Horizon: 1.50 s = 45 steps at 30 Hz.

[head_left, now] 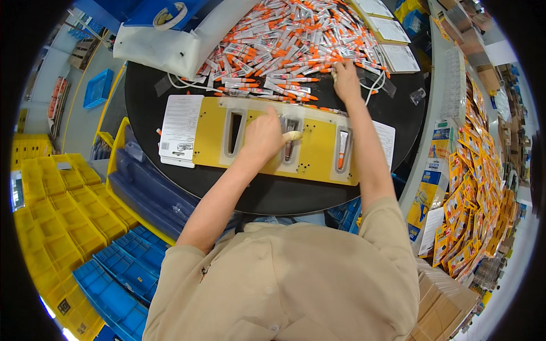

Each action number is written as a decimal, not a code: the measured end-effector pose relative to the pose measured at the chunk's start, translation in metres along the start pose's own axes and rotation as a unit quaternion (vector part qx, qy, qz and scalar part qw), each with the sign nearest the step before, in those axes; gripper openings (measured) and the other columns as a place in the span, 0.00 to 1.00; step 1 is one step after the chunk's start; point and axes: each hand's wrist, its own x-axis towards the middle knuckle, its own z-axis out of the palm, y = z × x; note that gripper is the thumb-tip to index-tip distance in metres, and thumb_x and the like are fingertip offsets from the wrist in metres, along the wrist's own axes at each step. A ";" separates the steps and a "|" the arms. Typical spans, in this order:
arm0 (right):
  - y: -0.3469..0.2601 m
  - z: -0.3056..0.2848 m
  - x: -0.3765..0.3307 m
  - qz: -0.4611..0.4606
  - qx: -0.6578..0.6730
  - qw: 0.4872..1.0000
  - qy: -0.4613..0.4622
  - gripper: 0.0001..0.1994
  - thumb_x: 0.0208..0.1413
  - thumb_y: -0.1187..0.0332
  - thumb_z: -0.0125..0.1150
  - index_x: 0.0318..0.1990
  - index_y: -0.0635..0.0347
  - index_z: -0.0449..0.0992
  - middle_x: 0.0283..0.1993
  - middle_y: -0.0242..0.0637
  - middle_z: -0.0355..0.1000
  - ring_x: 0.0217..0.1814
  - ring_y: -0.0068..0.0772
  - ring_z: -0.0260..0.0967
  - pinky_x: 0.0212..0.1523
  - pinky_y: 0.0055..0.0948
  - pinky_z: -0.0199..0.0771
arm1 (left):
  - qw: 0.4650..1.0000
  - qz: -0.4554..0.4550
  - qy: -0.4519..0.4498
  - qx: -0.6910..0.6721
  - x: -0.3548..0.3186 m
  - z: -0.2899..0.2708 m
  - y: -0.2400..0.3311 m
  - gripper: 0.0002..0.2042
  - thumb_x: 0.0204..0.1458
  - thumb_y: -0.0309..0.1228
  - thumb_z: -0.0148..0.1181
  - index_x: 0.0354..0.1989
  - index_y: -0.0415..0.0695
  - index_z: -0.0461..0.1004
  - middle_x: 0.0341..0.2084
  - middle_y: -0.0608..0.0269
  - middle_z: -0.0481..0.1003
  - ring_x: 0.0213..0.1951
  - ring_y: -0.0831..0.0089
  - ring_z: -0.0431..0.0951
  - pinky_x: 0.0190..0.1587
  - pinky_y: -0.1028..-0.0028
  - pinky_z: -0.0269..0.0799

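A yellow fixture plate [213,133] with several pale-rimmed oblong slots lies across the near part of the round black table. Over its middle, my left hand [263,136] is open, index finger pointing away from me and thumb stretched right beside a partly covered slot. A pale finger cot covers that thumb. The right slot holds a small white tube [342,149] with an orange cap; the left slot looks dark. My right hand [345,82] pinches at an orange-capped tube on the near edge of a large heap of such tubes [284,42]; its fingertips partly hide it.
White printed cards [181,125] stick out at the plate's left end and right end [384,142]. Card stacks [398,57] stand at the far right. Yellow crates [68,210] and blue crates [122,273] sit left; yellow-orange packages [466,193] are piled right.
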 end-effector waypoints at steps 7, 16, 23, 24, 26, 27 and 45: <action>-0.051 -0.101 -0.018 0.009 0.263 0.942 -0.210 0.12 0.57 0.68 0.56 0.47 0.55 0.76 0.35 0.38 0.75 0.37 0.38 0.72 0.41 0.33 0.71 | 0.941 0.130 0.102 -0.294 -0.022 -0.010 -0.077 0.20 0.47 0.32 0.63 0.46 0.38 0.65 0.32 0.46 0.76 0.36 0.48 0.77 0.40 0.61 0.72; -0.139 -0.100 -0.072 -0.149 0.173 0.946 -0.229 0.27 0.35 0.56 0.75 0.43 0.58 0.73 0.42 0.42 0.70 0.44 0.47 0.68 0.45 0.41 0.70 | 0.993 0.050 0.087 -0.055 -0.002 -0.036 -0.099 0.26 0.42 0.44 0.70 0.42 0.37 0.69 0.33 0.49 0.77 0.36 0.51 0.77 0.39 0.62 0.71; -0.130 -0.097 -0.109 -0.095 0.205 0.971 -0.084 0.30 0.39 0.56 0.73 0.52 0.55 0.74 0.57 0.40 0.65 0.59 0.46 0.60 0.59 0.42 0.61 | 0.983 0.022 0.138 0.120 -0.005 -0.051 -0.112 0.35 0.39 0.62 0.65 0.42 0.41 0.68 0.33 0.52 0.77 0.37 0.55 0.78 0.38 0.62 0.72; -0.121 -0.101 -0.118 -0.057 0.218 0.973 -0.057 0.27 0.43 0.58 0.71 0.52 0.55 0.74 0.58 0.40 0.66 0.60 0.46 0.60 0.60 0.42 0.60 | 0.984 0.014 0.136 0.112 -0.005 -0.055 -0.116 0.33 0.41 0.58 0.65 0.43 0.41 0.69 0.33 0.54 0.77 0.37 0.56 0.78 0.38 0.62 0.72; -0.086 -0.113 -0.137 0.030 0.217 0.976 0.013 0.20 0.50 0.65 0.65 0.52 0.57 0.74 0.56 0.41 0.68 0.61 0.46 0.61 0.60 0.41 0.60 | 0.985 0.005 0.140 0.097 -0.001 -0.064 -0.122 0.28 0.44 0.52 0.66 0.43 0.42 0.70 0.34 0.56 0.76 0.38 0.57 0.78 0.39 0.62 0.73; -0.065 -0.120 -0.151 0.080 0.136 0.986 0.057 0.17 0.52 0.68 0.61 0.51 0.58 0.75 0.55 0.44 0.69 0.59 0.47 0.62 0.61 0.40 0.59 | 0.977 0.058 0.189 0.081 0.009 -0.067 -0.123 0.24 0.45 0.47 0.66 0.43 0.43 0.72 0.35 0.59 0.75 0.39 0.58 0.77 0.39 0.63 0.73; -0.023 -0.156 -0.224 0.318 -0.111 0.919 0.205 0.12 0.56 0.64 0.62 0.43 0.62 0.79 0.36 0.41 0.64 0.38 0.41 0.65 0.38 0.36 0.68 | 0.989 0.136 0.055 0.014 -0.002 -0.052 -0.115 0.15 0.47 0.37 0.63 0.38 0.40 0.74 0.29 0.48 0.78 0.35 0.51 0.77 0.40 0.62 0.72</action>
